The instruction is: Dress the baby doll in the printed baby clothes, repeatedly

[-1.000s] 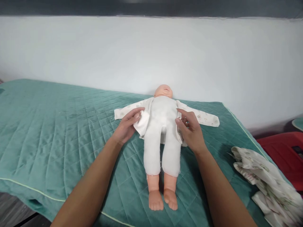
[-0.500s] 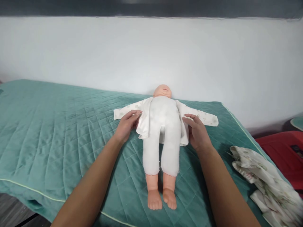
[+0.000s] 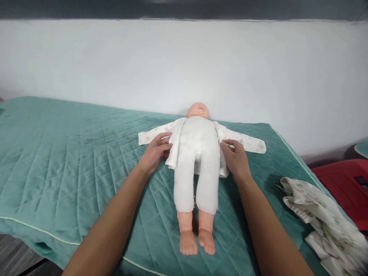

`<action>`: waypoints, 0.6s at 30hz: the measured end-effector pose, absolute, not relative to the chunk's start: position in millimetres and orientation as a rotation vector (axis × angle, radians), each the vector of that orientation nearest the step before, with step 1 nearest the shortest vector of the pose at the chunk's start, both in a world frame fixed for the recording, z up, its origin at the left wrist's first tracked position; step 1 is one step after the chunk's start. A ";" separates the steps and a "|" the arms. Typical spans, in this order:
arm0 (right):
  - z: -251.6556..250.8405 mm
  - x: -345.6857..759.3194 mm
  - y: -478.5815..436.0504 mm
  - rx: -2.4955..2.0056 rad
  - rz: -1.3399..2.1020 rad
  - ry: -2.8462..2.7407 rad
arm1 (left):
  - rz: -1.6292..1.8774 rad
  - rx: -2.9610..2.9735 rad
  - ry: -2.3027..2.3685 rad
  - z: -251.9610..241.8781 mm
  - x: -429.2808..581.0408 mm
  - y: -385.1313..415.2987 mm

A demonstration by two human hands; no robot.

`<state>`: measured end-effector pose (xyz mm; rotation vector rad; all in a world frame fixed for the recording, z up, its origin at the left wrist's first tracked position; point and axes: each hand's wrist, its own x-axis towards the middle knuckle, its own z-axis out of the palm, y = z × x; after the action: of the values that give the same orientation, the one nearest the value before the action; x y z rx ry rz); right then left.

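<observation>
A baby doll [image 3: 198, 142] with a white cloth body lies on its back, feet toward me. Its arms are inside the sleeves of a small patterned white shirt [image 3: 174, 151], which hangs open at the front. My left hand [image 3: 156, 152] is at the shirt's left front edge, fingers apart and touching the fabric. On the other side, my right hand [image 3: 235, 155] has thumb and fingers pinched on the shirt's right front panel.
Green quilted cover [image 3: 71, 161] lies under the doll. Crumpled patterned white cloth [image 3: 324, 218] is at the right edge, beside a red object [image 3: 342, 188]. A white wall [image 3: 184, 65] stands behind.
My right hand has moved slightly left and its fingers have closed on the shirt panel. The fingers of my left hand have spread a little at the shirt's edge.
</observation>
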<state>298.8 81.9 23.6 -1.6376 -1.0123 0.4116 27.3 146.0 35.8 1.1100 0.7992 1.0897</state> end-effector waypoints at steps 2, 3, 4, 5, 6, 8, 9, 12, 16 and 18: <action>26.8 296.5 80.9 -1.625 0.338 -1.029 | 1.092 1.101 0.824 32.9 27.2 147.5; 28.5 294.8 80.2 -1.608 0.326 -1.043 | 1.093 1.105 0.839 31.2 27.3 148.3; 29.9 293.0 79.5 -1.590 0.339 -1.059 | 1.099 1.114 0.852 29.3 27.6 149.3; 31.1 291.2 79.0 -1.579 0.372 -1.074 | 1.117 1.127 0.865 27.4 28.0 150.2; 32.0 289.5 78.5 -1.579 0.421 -1.085 | 1.137 1.145 0.882 25.4 28.4 151.3; 33.1 286.7 78.0 -1.601 0.520 -1.094 | 1.179 1.189 0.932 22.1 29.3 153.2; 33.4 285.7 77.8 -1.615 0.553 -1.095 | 1.201 1.213 0.960 20.9 29.6 154.0; 33.9 284.2 77.3 -1.634 0.573 -1.083 | 1.250 1.299 1.019 20.3 29.9 154.1; 33.5 284.0 76.3 -1.598 0.545 -1.056 | 1.277 1.399 1.032 27.5 29.8 147.8; 32.4 284.4 76.5 -1.573 0.532 -1.070 | 1.252 1.444 0.990 32.4 30.2 143.1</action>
<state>284.4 76.5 32.4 -1.5727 -1.0704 0.5317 30.2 143.1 32.4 1.4443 0.9895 1.2518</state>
